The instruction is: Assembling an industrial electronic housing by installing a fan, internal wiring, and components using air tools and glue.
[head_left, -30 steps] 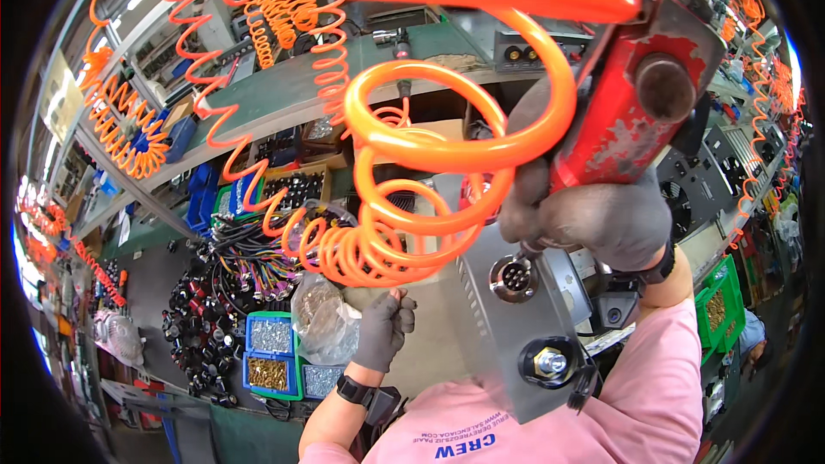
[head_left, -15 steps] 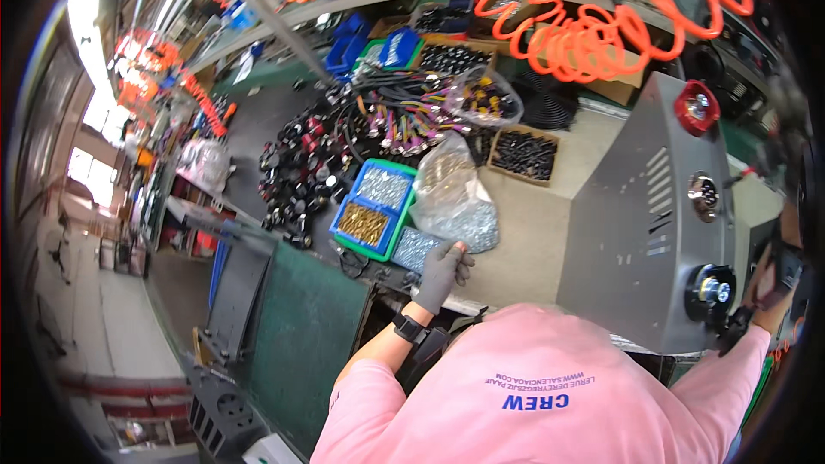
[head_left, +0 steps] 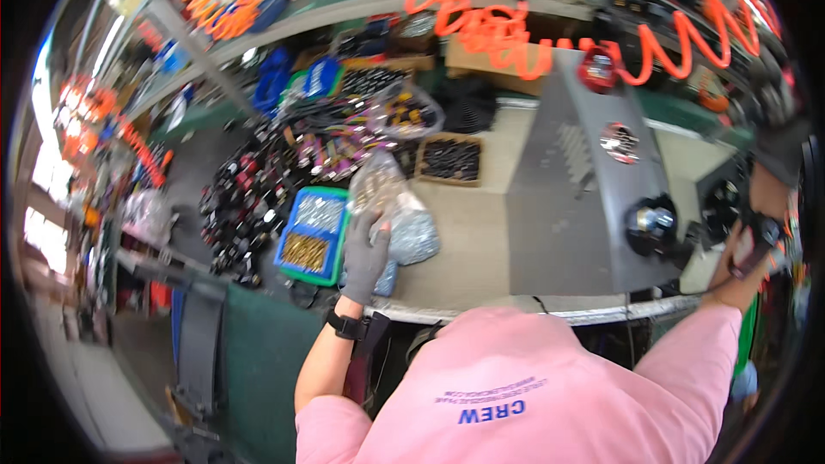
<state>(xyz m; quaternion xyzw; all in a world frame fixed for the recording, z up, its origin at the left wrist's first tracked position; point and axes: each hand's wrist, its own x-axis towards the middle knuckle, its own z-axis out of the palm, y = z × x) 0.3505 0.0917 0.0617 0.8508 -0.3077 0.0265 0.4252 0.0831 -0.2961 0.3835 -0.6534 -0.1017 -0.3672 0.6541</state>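
Note:
My left hand (head_left: 367,256), in a grey glove with bare fingertips, is over the clear plastic bags (head_left: 414,236) of small metal parts, just right of a blue-and-green bin (head_left: 336,251). Its fingers are curled together; whatever they may hold is too small to make out. My right hand (head_left: 776,153), dark-gloved and smeared by motion, is raised at the far right edge; its fingers cannot be read. Between my arms stands a grey sheet-metal housing (head_left: 550,223) with slots, a red round fitting (head_left: 599,69), a shiny round fitting (head_left: 620,143) and a black knob-like fitting (head_left: 650,225).
Black-and-red parts (head_left: 245,206) are heaped left of the bin. Behind lie cables with metal ends (head_left: 331,146), a bag of yellow-and-black parts (head_left: 406,112) and a cardboard box of black pieces (head_left: 449,160). Orange coiled hoses (head_left: 494,30) hang overhead. A dark panel (head_left: 718,198) stands right of the housing.
The view has swung, so the bench things sit further left in the picture. My left hand has moved further over the bags, closer beside the bin. My right hand is raised higher.

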